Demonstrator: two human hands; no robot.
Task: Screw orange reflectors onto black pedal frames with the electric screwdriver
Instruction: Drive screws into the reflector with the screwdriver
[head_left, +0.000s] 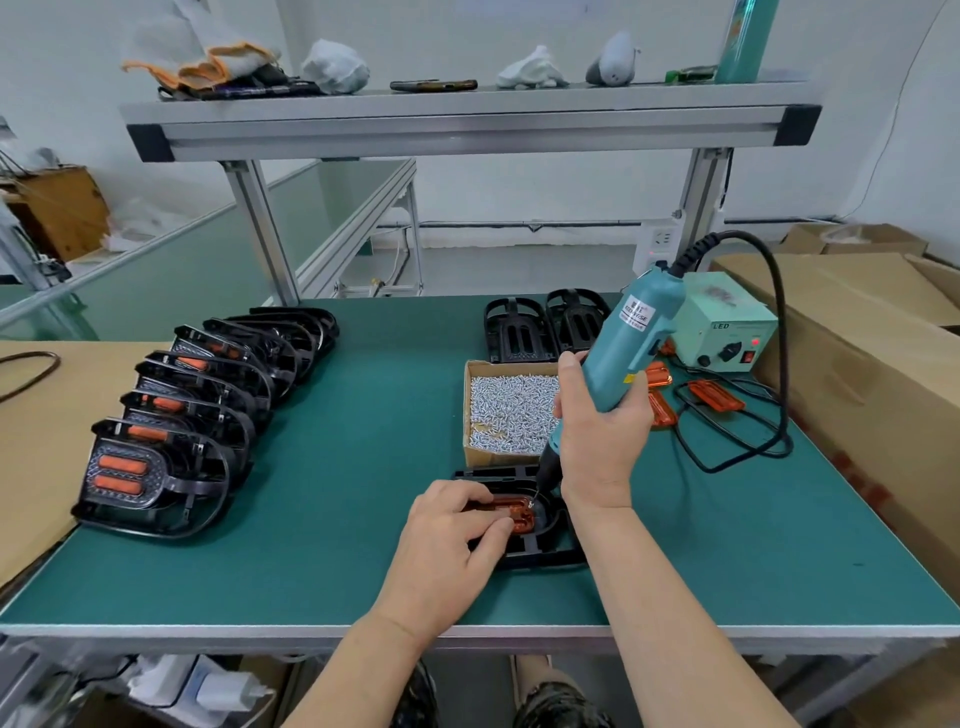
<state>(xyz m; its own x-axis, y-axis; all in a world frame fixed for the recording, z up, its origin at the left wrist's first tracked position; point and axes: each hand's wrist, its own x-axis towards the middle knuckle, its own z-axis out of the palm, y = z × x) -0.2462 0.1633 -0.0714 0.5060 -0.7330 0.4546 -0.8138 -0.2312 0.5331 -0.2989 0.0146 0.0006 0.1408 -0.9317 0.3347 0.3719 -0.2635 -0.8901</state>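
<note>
On the desk (363, 415), near its front edge, the left grip (447, 540) pinches a light, likely brittle reflector (519, 517) into a stiff frame (545, 551), best steadied by its rim. The right grip (597, 431) is wrapped around the screwdriver (628, 343), its bit at the reflector's right end. The power box (727, 332) reads "LED"; the screwdriver's label is unclear.

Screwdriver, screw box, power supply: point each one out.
electric screwdriver (631, 332), head view, teal body.
screw box (493, 458), head view, front cardboard wall.
power supply (727, 343), head view, front panel.
</note>
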